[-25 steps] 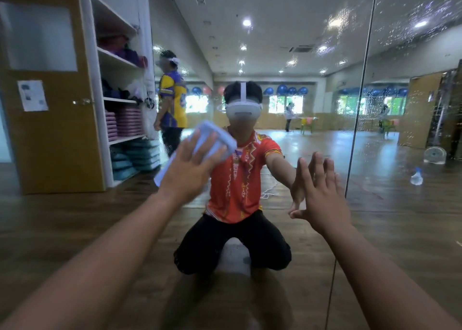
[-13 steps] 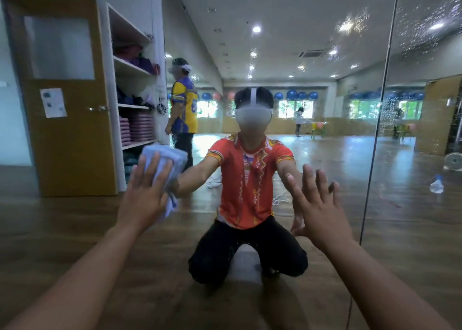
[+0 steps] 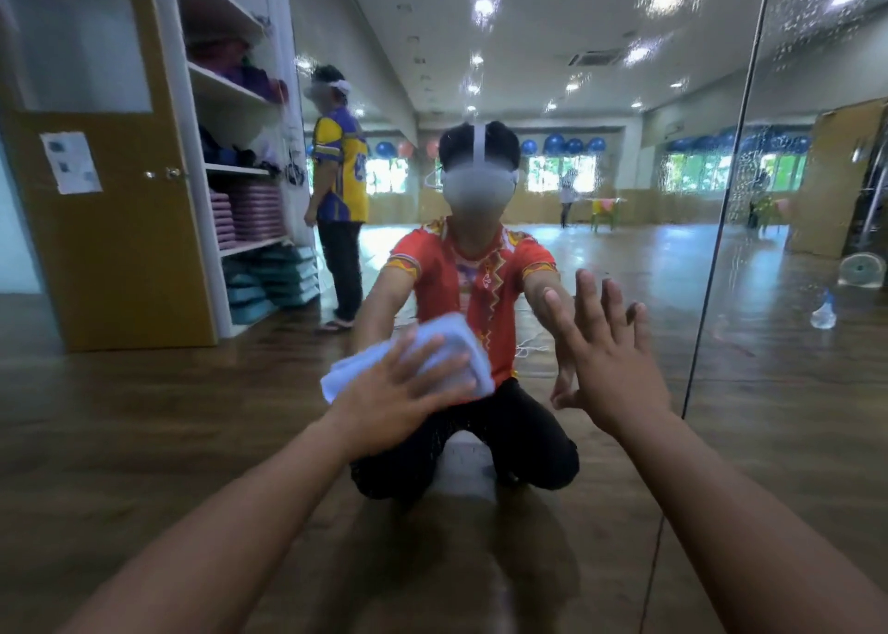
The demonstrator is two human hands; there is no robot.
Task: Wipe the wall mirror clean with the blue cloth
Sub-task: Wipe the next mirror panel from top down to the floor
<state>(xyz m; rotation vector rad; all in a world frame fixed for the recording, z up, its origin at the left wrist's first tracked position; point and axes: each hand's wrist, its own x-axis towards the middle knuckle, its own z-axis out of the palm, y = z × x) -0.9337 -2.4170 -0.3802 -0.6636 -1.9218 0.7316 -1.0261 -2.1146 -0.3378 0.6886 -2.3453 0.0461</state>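
Note:
The wall mirror (image 3: 600,37) fills the view ahead and shows my kneeling reflection. Water drops speckle its upper right part. My left hand (image 3: 394,403) lies flat with spread fingers on the folded blue cloth (image 3: 456,345), pressing it against the glass at about chest height of the reflection. My right hand (image 3: 610,364) is open, fingers straight and pointing up, palm against the mirror to the right of the cloth. A vertical seam (image 3: 725,230) between mirror panels runs just right of my right hand.
In the reflection, a white shelf unit (image 3: 235,172) with stacked mats and a wooden door (image 3: 105,230) stand at the left, and a person in a yellow and blue shirt (image 3: 339,191) stands beside them. A spray bottle (image 3: 824,311) sits on the wooden floor at the right.
My left hand has slid the cloth from upper left down and to the right across the glass. My right hand has stayed flat on the mirror in about the same place.

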